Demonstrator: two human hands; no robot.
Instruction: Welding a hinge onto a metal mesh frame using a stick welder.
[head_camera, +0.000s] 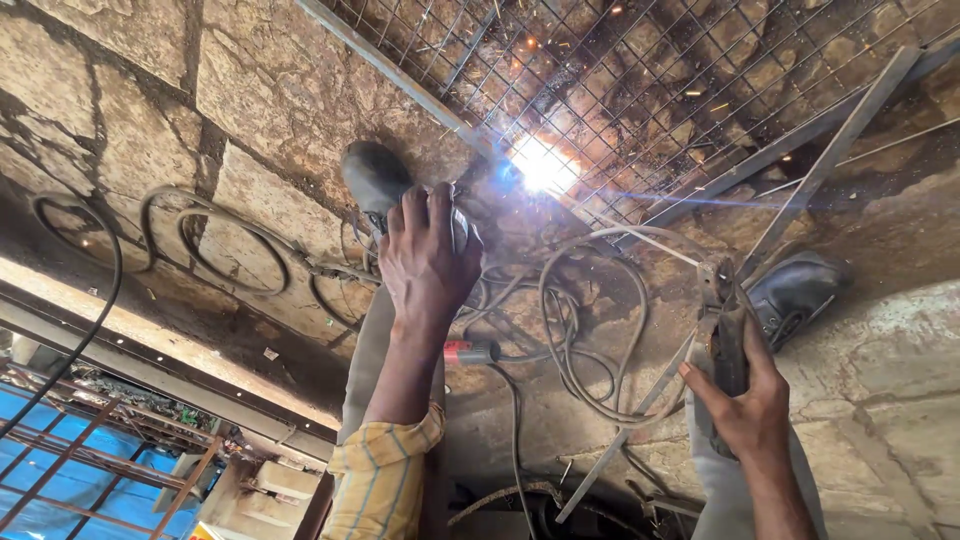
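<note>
Far left: a black cable (100, 300) loops over the cracked stone floor (120, 110), and grey hose coils (215, 235) lie beside it, well apart from either hand. Below, a blue-painted area with rusty bars (60, 470) shows past the floor's edge.

Left of centre: the left hand (425, 260), on a yellow striped sleeve (385, 475), is closed around a grey tool handle (458, 228). What the tool is cannot be told — glare hides its front end. A dark shoe (372, 175) sits just beside this hand, on its far-left side.

Centre: a bright white arc (543, 165) burns where the wire mesh panel (680, 80) meets its metal frame bar (400, 75). The arc lies up and to the right of the left hand, very near it; the frame bar's long axis runs diagonally from upper left down toward the arc. The left hand is clearly the nearer of the two.

Between the hands: tangled grey cables (590, 330) and a red-ended fitting (468, 352) lie on the floor, crossing the ground below the arc.

Right: the right hand (750, 400) grips a worn electrode holder (722, 330), pointed upward — its rod slants toward the arc. A second black shoe (795, 290) rests just beyond it, and loose steel bars (850, 130) lie angled across the mesh's right edge.
</note>
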